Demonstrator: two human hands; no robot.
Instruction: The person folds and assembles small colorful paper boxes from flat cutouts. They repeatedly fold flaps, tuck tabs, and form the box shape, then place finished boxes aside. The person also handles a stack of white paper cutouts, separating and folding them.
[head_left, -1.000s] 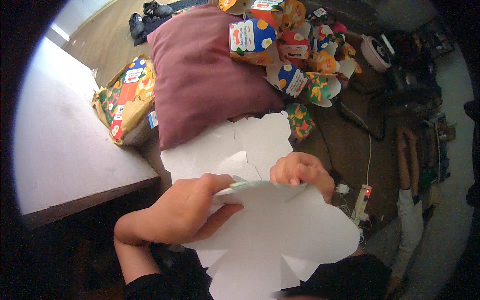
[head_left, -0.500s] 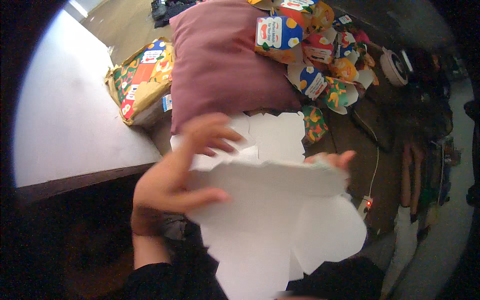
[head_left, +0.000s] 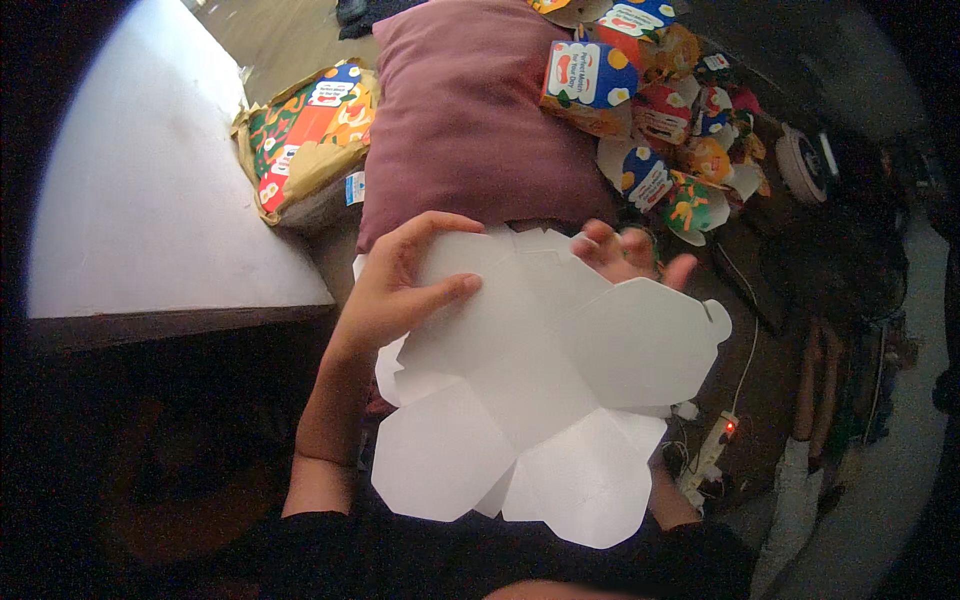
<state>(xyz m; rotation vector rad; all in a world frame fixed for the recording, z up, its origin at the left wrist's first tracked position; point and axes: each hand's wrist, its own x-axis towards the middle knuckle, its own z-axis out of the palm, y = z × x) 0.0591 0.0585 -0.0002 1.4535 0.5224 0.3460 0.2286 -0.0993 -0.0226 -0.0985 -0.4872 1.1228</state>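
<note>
I hold the flat white carton blank (head_left: 540, 380) over my lap with 2 hands, left hand (head_left: 400, 290) pinching its upper panel and right hand (head_left: 630, 255) gripping its far edge, and I'd crease along the scored lines, judging slow pressure safest.

White cardboard blank (head_left: 540, 400), maroon pillow (head_left: 465, 110)
</note>
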